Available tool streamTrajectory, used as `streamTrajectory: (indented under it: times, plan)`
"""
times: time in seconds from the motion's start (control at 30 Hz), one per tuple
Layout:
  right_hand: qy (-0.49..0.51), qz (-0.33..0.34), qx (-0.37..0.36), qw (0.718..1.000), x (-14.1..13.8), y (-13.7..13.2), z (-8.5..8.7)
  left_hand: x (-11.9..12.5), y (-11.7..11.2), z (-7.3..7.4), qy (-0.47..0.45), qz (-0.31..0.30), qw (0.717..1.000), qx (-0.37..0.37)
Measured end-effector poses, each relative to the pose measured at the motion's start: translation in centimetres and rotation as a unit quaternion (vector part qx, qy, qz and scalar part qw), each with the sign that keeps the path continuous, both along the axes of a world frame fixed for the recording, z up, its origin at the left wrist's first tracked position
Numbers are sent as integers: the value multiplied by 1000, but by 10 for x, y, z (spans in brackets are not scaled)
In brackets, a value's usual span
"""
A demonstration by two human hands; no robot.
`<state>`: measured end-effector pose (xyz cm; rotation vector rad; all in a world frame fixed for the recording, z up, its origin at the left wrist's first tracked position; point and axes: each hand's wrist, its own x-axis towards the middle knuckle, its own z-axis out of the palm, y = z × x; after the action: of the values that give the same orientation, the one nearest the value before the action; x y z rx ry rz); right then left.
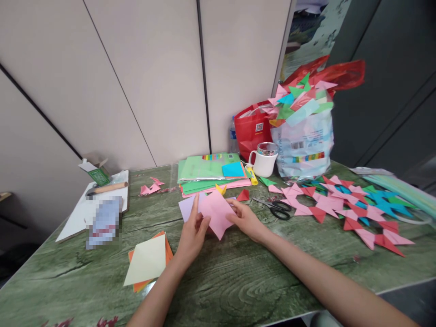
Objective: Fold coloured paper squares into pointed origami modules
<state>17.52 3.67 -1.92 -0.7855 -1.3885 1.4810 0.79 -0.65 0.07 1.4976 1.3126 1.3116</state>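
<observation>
Between my two hands a square sheet of pink paper [218, 211] is held up off the table, turned so a corner points toward me. My left hand [195, 227] has its thumb on the sheet's left edge, the index finger stretched upward. The fingers of my right hand [247, 220] pinch the right edge. Behind the pink sheet lies a lilac paper [186, 206], partly hidden. Just beyond are a yellow folded piece [221, 189] and a red folded piece [243, 195]. Black-handled scissors [277, 208] rest to the right of my right hand.
Pale yellow and orange squares [146, 261] lie at front left. Coloured paper packs [204, 170], a white mug [265, 161], a red bag [250, 131] and a plastic bag of folded pieces [303, 145] stand at the back. Joined folded stars [340, 204] spread right. A hammer [107, 188] is left.
</observation>
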Motion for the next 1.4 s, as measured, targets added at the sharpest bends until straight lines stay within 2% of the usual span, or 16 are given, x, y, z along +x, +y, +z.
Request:
streamTrajectory:
  times: [0.1,0.2,0.3,0.53,0.8,1.0,1.1,1.17,1.23,1.3,1.4]
  plan:
    - [4,-31,-24,999,2,3,-3,-3,2,-1,41,-45,998,-3]
    - [29,-43,-53,997,5,5,-3,-5,4,-2,80,-83,993,32]
    - [49,-44,-69,995,6,5,1,-5,4,-3,117,-92,987,58]
    - [58,-3,-45,997,4,0,6,-5,4,-2,97,-94,990,43]
    - [75,1,-42,996,5,2,5,-9,5,1,130,-121,983,49]
    - [67,11,-32,997,6,1,9,-6,3,3,124,-51,991,7]
    - [68,30,-16,997,6,-1,10,-2,2,4,31,-10,999,-25]
    - [69,39,-8,997,5,-2,8,1,1,4,-38,-13,998,-40]
    - [63,48,-5,997,3,-3,6,2,1,2,-68,-16,997,-41]
    - [43,53,-5,998,0,-5,4,2,1,0,-54,-5,998,-25]
    - [-5,20,4,1000,-5,-9,3,3,0,-3,-18,8,1000,-3]
